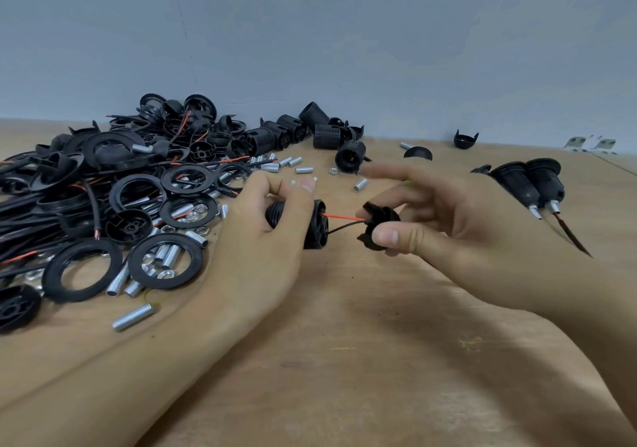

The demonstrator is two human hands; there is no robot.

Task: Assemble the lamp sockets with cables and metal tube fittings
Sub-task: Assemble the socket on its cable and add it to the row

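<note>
Two wires, one red and one black, bridge the parts at frame centre. Threaded socket body: light, rigid plastic; ribbed barrel should give sure purchase. Wires thin and limp, likely to pull out if tugged; better to hold the plastic. Left hand wraps the barrel, thumb on top. Right hand pinches the socket cap between thumb and a finger, index finger extended. Finished sockets lie at right.
</note>
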